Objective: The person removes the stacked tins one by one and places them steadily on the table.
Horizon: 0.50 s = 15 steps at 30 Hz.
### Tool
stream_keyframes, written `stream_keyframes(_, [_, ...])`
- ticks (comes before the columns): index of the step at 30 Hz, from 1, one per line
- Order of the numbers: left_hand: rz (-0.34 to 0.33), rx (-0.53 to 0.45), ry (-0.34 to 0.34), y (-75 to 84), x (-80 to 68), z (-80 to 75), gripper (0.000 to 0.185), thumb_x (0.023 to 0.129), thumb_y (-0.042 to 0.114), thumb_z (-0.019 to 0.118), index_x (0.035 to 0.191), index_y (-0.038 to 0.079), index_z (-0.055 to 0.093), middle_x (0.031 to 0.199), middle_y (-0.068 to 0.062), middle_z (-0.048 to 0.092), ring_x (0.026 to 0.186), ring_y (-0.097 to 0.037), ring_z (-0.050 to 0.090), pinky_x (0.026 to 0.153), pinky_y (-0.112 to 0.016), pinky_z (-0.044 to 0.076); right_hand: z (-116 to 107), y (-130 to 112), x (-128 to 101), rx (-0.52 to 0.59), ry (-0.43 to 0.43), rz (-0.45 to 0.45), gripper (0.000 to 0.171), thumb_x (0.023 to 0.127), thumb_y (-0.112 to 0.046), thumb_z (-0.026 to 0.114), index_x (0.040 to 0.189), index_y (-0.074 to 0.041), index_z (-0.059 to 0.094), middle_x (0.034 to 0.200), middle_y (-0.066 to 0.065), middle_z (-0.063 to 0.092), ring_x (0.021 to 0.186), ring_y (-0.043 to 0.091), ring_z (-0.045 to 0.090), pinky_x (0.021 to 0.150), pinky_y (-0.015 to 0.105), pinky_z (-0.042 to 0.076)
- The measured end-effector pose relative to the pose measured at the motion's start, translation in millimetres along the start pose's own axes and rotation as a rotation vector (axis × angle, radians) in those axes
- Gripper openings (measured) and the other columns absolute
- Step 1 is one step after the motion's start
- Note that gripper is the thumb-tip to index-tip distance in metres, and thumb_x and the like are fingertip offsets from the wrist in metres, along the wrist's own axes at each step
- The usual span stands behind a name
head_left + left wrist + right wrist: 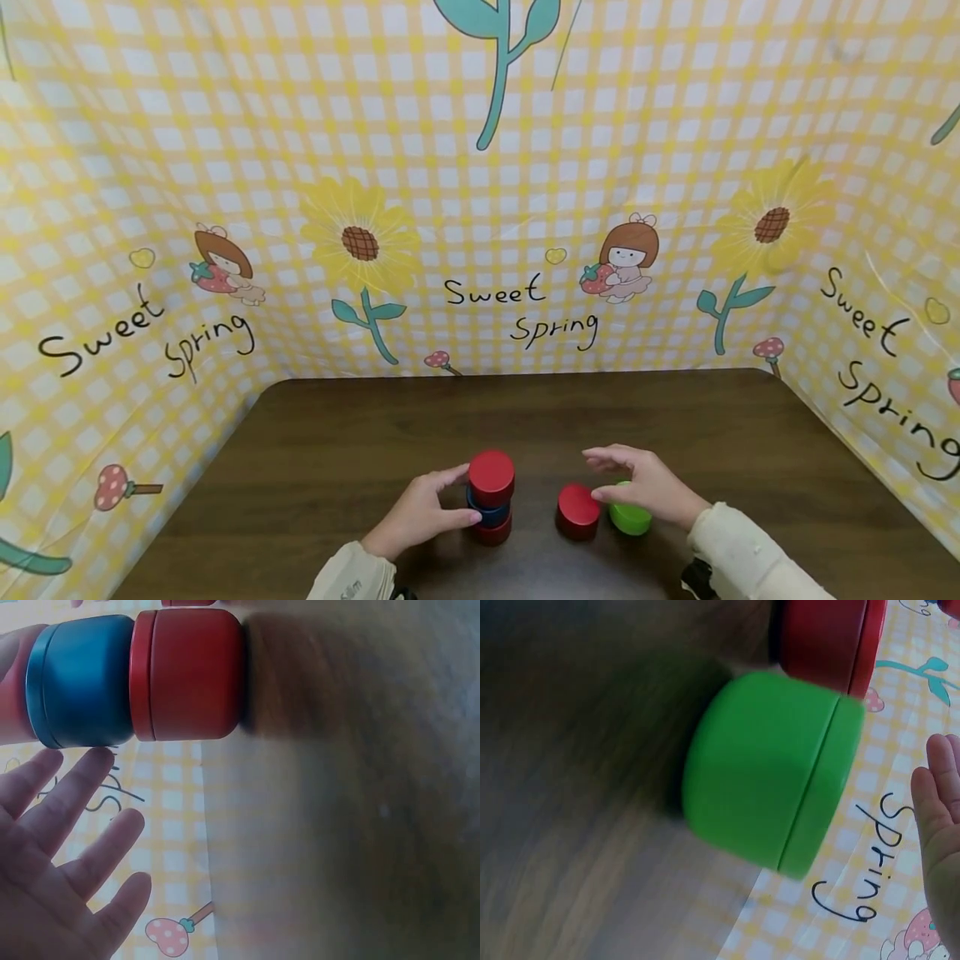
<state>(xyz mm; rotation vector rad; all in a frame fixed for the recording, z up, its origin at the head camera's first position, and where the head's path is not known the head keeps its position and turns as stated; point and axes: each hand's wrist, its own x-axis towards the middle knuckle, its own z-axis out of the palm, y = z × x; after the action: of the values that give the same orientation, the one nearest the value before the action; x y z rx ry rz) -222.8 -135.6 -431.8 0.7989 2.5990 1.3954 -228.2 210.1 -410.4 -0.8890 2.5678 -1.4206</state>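
A stack of small round lidded tins stands at the table's middle: a red tin (492, 477) on top, a blue tin (86, 682) between, another red tin (191, 675) at the bottom. Beside it my left hand (420, 512) is spread, thumb and forefinger at either side of the upper tins. The left wrist view shows its other fingers (105, 855) apart and extended, fingertips close to the blue tin's edge. My right hand (648, 483) hovers, fingers loose, over a green tin (769, 772), partly hiding it. A separate red tin (577, 512) stands left of the green one, by the right thumb.
The dark wooden table (360, 425) carries the tins near its front. Yellow checked cloth (480, 192) with sunflowers and lettering hangs behind the table and along both sides.
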Motion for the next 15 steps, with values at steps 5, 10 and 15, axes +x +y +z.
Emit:
stream_keyframes(5, [-0.006,0.017,-0.019,0.5,0.5,-0.9,0.065,0.081,0.024,0.078,0.129,-0.012,0.053,0.126,-0.025,0.058,0.116,-0.042,0.053,0.095,-0.06,0.039,8.2,-2.0,6.0,0.067,-0.019,-0.007,0.051,0.084,-0.013,0.075,0.127,0.007,0.056,0.118,0.025,0.06,0.108,0.035,0.058,0.092,0.047,0.046])
stream_keyframes(10, [-0.011,0.013,-0.016,-0.8,2.5,1.1,0.066,0.081,0.025,0.078,0.128,-0.013,0.053,0.127,-0.026,0.056,0.118,-0.043,0.051,0.096,-0.061,0.038,16.3,-5.8,14.0,0.105,-0.027,-0.023,0.05,0.083,-0.011,0.075,0.127,0.007,0.057,0.119,0.023,0.061,0.109,0.039,0.057,0.094,0.044,0.045])
stream_keyframes(15, [0.001,0.006,-0.015,-2.2,4.8,3.9,0.066,0.081,0.025,0.078,0.129,-0.013,0.052,0.128,-0.026,0.056,0.12,-0.042,0.051,0.097,-0.06,0.037,22.7,-10.0,21.2,0.093,-0.032,-0.047,0.049,0.084,-0.011,0.074,0.126,0.005,0.058,0.117,0.018,0.064,0.109,0.034,0.059,0.093,0.047,0.045])
